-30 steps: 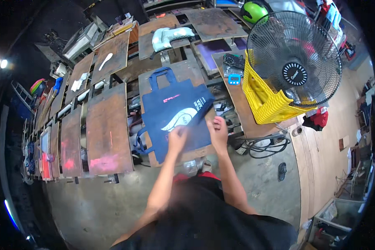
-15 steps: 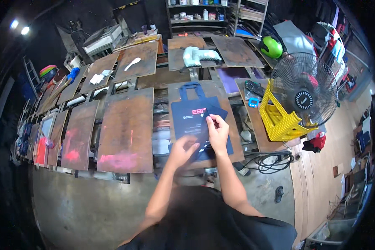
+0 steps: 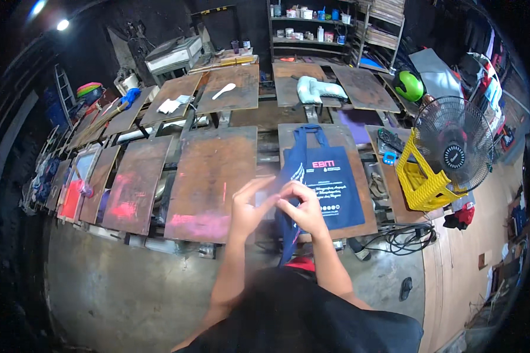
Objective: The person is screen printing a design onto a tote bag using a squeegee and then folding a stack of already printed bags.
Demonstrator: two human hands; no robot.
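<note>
A navy tote bag with pink and white print lies on a brown board, its handles pointing away from me. Along its left side stands a raised, creased strip of navy cloth with white print. Whether that strip belongs to the same bag or to a second one, I cannot tell. My right hand pinches the cloth at its upper part, thumb against bent fingers. Close beside it is my left hand, fingers stretched out and slightly blurred, its thumb reaching toward the right hand.
Several stained boards stand in two rows on a frame with gaps between. A fan and a yellow crate are at the right, near a small blue device. Coiled cable hangs below. A white spoon-shaped tool lies farther back.
The dark piece held over the bag no longer covers its print. The navy cloth now stands raised at the bag's left, and my hands have come together there. The view has shifted left.
</note>
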